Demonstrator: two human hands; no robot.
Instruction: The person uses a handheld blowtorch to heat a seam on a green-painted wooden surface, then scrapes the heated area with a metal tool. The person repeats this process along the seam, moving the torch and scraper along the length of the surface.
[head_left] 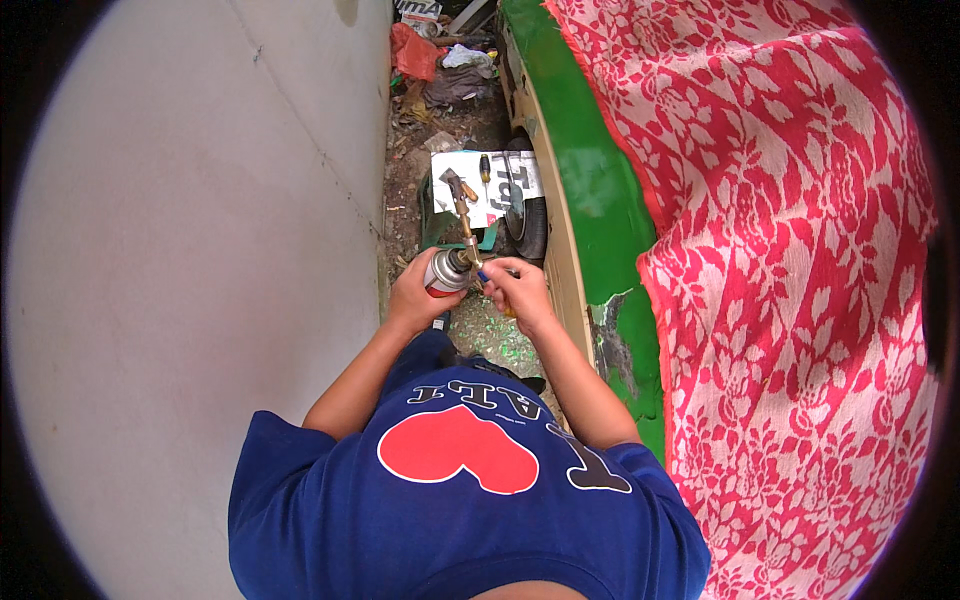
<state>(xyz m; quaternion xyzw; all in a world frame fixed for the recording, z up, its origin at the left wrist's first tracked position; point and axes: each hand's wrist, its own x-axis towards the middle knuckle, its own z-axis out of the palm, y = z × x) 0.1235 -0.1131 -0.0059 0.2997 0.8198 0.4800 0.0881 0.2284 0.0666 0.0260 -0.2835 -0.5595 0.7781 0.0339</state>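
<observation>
My left hand [420,295] is wrapped round a silver gas canister [447,272] with a red band low on its side. A brass blowtorch head [465,225] is fitted to the canister's top, and its tube points away from me. The fingers of my right hand [518,292] are closed on a small blue knob [483,276] at the torch's side. Something yellow shows just under my right hand, too small to name. No flame can be made out at the nozzle.
Beyond my hands a printed white sheet [452,165] lies over a green container [438,222], bearing a screwdriver [485,168]. A tyre [533,232] stands beside it. Left rises a pale wall [220,200]; right is a green painted body [590,190] under red patterned cloth [790,250]. Litter [415,52] lies farther off.
</observation>
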